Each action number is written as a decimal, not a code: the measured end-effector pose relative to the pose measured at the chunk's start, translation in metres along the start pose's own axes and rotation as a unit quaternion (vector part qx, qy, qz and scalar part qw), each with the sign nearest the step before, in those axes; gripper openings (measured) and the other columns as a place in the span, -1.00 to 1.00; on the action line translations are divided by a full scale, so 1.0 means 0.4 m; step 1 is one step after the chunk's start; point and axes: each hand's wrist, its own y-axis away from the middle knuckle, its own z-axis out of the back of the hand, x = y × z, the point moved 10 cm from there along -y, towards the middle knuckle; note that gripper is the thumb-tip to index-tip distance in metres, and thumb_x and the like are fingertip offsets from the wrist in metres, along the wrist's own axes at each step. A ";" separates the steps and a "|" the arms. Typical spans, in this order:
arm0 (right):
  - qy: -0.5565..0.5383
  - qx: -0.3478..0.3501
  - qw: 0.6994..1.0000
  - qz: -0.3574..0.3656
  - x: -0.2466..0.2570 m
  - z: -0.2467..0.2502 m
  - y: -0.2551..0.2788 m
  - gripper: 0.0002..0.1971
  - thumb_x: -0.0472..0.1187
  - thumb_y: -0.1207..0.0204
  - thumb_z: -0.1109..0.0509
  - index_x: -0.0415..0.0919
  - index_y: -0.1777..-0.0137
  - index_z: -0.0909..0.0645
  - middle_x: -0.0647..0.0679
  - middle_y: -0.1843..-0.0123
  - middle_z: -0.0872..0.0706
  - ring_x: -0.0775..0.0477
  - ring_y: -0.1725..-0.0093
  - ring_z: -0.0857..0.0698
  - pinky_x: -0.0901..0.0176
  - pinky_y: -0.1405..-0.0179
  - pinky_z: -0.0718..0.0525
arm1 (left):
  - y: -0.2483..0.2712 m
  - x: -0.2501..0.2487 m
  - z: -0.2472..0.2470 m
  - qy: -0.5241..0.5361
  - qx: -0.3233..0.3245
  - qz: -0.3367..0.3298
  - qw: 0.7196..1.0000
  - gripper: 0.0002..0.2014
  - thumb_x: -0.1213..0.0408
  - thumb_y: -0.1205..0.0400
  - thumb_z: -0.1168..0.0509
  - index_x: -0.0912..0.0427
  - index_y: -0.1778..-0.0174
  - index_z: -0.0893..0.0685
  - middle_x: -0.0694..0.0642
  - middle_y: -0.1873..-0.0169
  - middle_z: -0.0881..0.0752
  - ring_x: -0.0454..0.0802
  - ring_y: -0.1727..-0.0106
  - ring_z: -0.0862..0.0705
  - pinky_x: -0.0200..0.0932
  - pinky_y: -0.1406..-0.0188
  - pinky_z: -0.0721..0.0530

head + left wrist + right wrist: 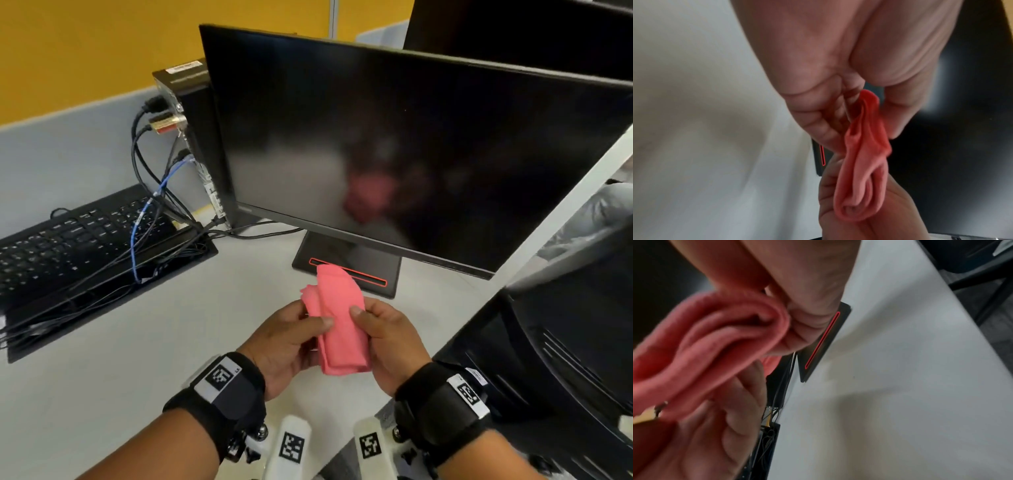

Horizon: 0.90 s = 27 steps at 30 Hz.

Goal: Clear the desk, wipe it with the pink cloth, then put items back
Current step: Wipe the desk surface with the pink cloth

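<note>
Cloth (337, 325) soft pink, folded | left hand (286, 346) pinches it | right hand (390, 346) grips it | above smooth desk (137, 359)

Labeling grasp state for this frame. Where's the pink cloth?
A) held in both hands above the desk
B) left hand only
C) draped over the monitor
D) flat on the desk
A: the folded cloth is pinched between the left hand and the right hand, up off the desk in front of the monitor.
</note>
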 end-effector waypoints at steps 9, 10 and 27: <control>0.120 0.181 0.974 0.059 0.073 -0.131 0.056 -0.60 -0.19 -0.68 -0.27 0.10 -0.49 -0.49 -0.10 -0.29 -0.70 -0.06 -0.12 -0.68 -0.01 0.04 -0.56 | 0.018 -0.059 0.007 0.062 -0.004 -0.049 0.997 -0.68 0.49 -0.70 -0.14 0.34 -0.33 -0.64 0.37 -0.17 -0.73 0.18 -0.13 -0.71 -0.06 -0.09 -0.75; 0.112 0.209 0.969 0.066 0.073 -0.144 0.065 -0.46 -0.28 -0.59 -0.37 0.09 -0.54 -0.42 -0.11 -0.35 -0.67 -0.09 -0.24 -0.66 -0.09 -0.14 -0.57 | 0.019 -0.063 0.004 0.055 -0.002 -0.053 0.997 -0.68 0.49 -0.70 -0.13 0.33 -0.32 -0.65 0.39 -0.18 -0.73 0.19 -0.14 -0.71 -0.04 -0.12 -0.74; 0.066 0.029 0.997 0.031 0.096 -0.161 -0.075 -0.75 -0.10 -0.68 -0.24 -0.02 -0.27 -0.65 -0.15 -0.27 -0.75 -0.14 -0.26 -0.71 -0.19 -0.33 -0.61 | 0.151 -0.055 0.326 -0.277 -0.290 0.051 0.915 -0.71 0.37 -0.59 -0.25 0.16 -0.23 -0.60 0.14 0.12 -0.70 0.03 0.23 -0.67 -0.11 0.13 -0.68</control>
